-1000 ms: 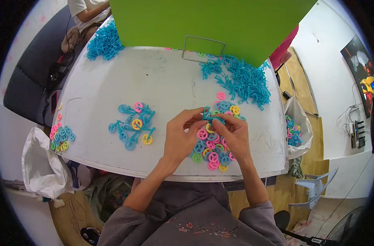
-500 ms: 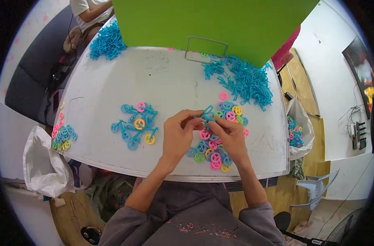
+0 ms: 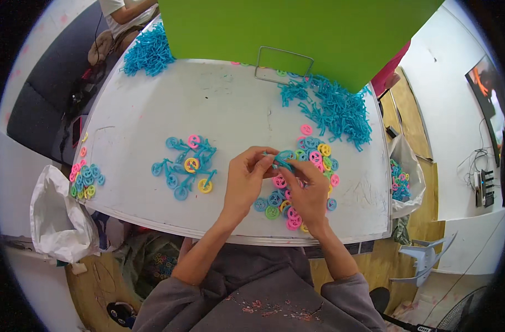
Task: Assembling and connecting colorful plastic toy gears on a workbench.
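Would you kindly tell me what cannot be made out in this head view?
In the head view:
Teal piece: full shape partly covered by the left hand and right hand.
Wheel pile: part hidden beneath the right hand.
Person at upper left: head cut off by the top edge.

Beyond the left hand (image 3: 244, 180) and right hand (image 3: 307, 191) stands a large flat bright-green panel (image 3: 302, 27), a thin rectangular grey wire loop (image 3: 285, 52) at its lower edge. Far ahead-left of the hands are a white-shirted person (image 3: 125, 12) and a dark padded seat (image 3: 34, 113). Well to their right are a flat dark wall screen (image 3: 489, 97) and a pale plastic frame (image 3: 421, 255), perhaps furniture.
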`<state>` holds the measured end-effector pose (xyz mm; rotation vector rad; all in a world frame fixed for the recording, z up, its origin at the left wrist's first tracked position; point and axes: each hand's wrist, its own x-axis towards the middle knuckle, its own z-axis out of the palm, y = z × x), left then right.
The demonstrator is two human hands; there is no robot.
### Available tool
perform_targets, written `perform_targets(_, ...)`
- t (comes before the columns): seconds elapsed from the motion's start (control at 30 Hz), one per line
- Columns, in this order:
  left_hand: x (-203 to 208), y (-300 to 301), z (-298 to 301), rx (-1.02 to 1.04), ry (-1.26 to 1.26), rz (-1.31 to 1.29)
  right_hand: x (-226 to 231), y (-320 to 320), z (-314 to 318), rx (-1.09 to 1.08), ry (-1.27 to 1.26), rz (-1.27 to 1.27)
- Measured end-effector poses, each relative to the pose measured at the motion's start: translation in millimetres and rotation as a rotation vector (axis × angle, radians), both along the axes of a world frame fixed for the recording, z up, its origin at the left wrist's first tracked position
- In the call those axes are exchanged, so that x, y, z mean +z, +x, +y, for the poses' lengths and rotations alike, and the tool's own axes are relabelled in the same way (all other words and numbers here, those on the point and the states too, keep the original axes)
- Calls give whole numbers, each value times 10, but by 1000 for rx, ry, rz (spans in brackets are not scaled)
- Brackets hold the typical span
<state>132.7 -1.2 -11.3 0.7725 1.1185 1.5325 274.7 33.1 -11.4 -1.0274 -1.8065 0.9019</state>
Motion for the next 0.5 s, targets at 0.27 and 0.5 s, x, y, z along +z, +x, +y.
perform_targets(0.27,150,-109,-2,-57,-26,-20,134,-6,54,37,-226,140)
perform_targets(0.5,118,-58,87,-190,-67,8,37,88,139,-35,283,-122)
